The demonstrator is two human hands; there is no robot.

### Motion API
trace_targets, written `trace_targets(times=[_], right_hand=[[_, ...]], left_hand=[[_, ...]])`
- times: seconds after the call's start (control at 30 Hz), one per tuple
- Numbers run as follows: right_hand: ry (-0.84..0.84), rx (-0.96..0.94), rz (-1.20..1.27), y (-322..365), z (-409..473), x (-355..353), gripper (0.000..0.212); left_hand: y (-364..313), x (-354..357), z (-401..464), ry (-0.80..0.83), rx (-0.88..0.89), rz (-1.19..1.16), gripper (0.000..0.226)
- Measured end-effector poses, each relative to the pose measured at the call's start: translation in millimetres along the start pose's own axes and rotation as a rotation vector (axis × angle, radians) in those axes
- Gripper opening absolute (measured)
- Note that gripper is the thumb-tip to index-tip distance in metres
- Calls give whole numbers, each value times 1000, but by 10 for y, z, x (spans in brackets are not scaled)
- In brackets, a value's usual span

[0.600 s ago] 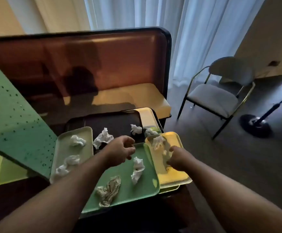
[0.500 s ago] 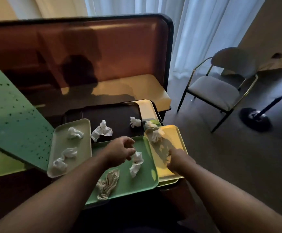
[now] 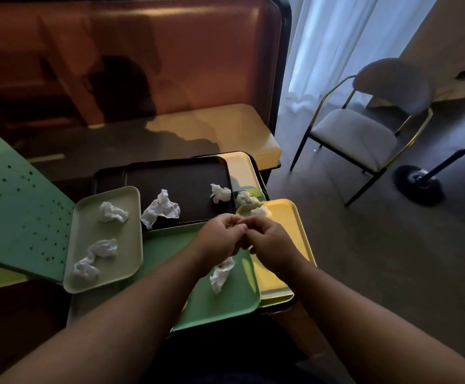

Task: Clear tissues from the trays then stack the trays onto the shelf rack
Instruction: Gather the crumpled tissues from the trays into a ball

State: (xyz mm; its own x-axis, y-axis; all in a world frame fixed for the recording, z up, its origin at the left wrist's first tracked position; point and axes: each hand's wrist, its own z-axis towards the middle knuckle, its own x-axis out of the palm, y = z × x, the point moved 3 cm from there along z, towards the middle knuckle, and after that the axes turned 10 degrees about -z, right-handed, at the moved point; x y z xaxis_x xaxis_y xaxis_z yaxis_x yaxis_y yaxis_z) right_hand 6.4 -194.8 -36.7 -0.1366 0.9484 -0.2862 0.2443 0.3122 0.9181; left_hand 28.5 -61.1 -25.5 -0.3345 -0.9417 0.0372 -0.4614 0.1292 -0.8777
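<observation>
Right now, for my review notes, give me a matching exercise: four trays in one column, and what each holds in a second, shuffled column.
Things:
1. pale tray
2. dark tray
3. green tray
4. yellow tray

Contents:
A. one tissue at its far left corner
B. a crumpled tissue partly under the left hand
C. a tissue near its front edge and another by its right edge
D. tissues along its length, none near a hand

Pairs: 1-D, 2-C, 3-B, 4-A

one view only, from the head, looking forward and steeply down along both forearms. the left hand and right hand sit near centre, close to the lens. trays fill 9 to 12 o'clock; a chair stands farther off at 2 o'clock.
</observation>
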Motion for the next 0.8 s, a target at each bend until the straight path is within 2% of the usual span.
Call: trace_targets(times=[0.1, 0.2, 0.27, 0.37, 0.47, 0.57, 0.67, 0.73, 0.8], right_hand=[[-136, 82, 30, -135, 169, -43, 25], [-257, 131, -300, -333, 426, -169, 22], [-221, 176, -584, -430, 587, -225, 30], [-83, 250, -882, -508, 718, -222, 42], [-5, 282, -1006, -600, 725, -160, 45], [-113, 183, -822, -555, 684, -100, 36], [-175, 57, -444, -295, 575, 35, 28], [-72, -30, -232, -95, 502, 175, 25], [88, -64, -89, 10, 469, 293, 24]], left_hand=[[2, -42, 119, -75, -51, -5, 19], [44, -133, 205, -153, -97, -57, 22], [88, -201, 254, -188, -90, -38, 22], [154, -283, 307, -241, -79, -17, 18], [213, -280, 344, -224, -94, -50, 25], [262, -272, 397, -233, -81, -88, 30], [220, -310, 429, -336, -56, -139, 51], [202, -329, 472, -327, -86, -203, 57], [189, -313, 498, -255, -117, -324, 38]])
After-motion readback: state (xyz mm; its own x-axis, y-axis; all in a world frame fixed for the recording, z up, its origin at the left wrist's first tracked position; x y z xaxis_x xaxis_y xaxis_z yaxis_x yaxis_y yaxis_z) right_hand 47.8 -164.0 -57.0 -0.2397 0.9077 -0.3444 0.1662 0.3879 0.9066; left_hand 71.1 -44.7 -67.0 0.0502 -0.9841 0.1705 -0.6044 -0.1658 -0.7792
